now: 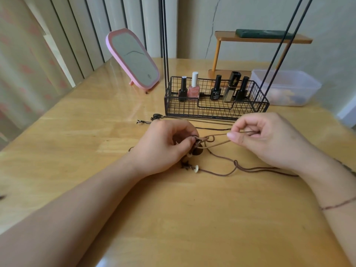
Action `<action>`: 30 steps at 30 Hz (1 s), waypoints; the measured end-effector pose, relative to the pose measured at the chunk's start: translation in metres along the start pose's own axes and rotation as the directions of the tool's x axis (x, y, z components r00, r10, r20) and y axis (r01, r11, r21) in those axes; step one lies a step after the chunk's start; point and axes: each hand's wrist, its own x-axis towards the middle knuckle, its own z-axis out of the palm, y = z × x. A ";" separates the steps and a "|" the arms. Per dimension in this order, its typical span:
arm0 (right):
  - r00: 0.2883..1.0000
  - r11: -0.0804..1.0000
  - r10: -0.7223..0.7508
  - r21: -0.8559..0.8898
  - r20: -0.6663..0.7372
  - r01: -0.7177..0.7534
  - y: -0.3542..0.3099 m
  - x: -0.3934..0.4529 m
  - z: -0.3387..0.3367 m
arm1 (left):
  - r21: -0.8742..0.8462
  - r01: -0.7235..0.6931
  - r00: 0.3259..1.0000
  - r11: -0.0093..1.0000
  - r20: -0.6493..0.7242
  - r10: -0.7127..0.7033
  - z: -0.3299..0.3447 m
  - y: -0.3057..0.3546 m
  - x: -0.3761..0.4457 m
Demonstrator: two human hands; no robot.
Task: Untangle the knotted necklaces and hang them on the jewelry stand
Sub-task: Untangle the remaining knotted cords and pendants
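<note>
A brown cord necklace [221,171] with dark and white beads lies tangled on the wooden table [77,132]. My left hand [165,145] pinches the knot and beads at the tangle's left end. My right hand [269,137] pinches a tan cord loop [217,140] and holds it stretched out to the right of the knot. A thin dark chain necklace [202,121] lies just behind my hands, in front of the wire basket. The black wire jewelry stand [215,105] rises behind it, with tall thin rods going up out of view.
The stand's basket holds several nail polish bottles [193,87]. A pink mirror [133,58] stands at the back left. A translucent plastic box [285,87] and a small wooden shelf [260,38] with a dark object sit at the back right.
</note>
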 end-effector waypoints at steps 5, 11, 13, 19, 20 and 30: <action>1.000 0.997 -0.008 -0.072 0.005 0.009 0.000 0.000 0.019 | -0.359 0.079 0.997 0.930 0.017 -0.078 -0.002 -0.002 0.002; 0.999 0.993 -0.030 -0.113 0.015 0.032 0.001 0.002 0.032 | -0.662 0.124 0.990 0.739 0.131 -0.049 -0.008 0.003 0.004; 1.000 0.994 -0.026 -0.108 0.010 0.026 0.002 0.002 0.033 | -0.699 0.134 0.986 0.702 0.163 -0.027 -0.010 0.002 0.004; 0.995 0.997 -0.068 -0.034 0.070 0.070 -0.004 0.000 0.031 | -0.761 0.171 0.984 0.626 0.164 -0.069 -0.012 -0.002 0.004; 0.995 0.997 -0.069 -0.024 0.078 0.071 -0.005 -0.001 0.028 | -0.773 0.177 0.983 0.609 0.168 -0.072 -0.013 -0.002 0.004; 0.980 0.981 -0.183 -0.056 0.084 0.188 -0.017 -0.007 0.035 | -0.854 0.259 0.946 0.450 0.318 0.058 -0.017 0.000 0.002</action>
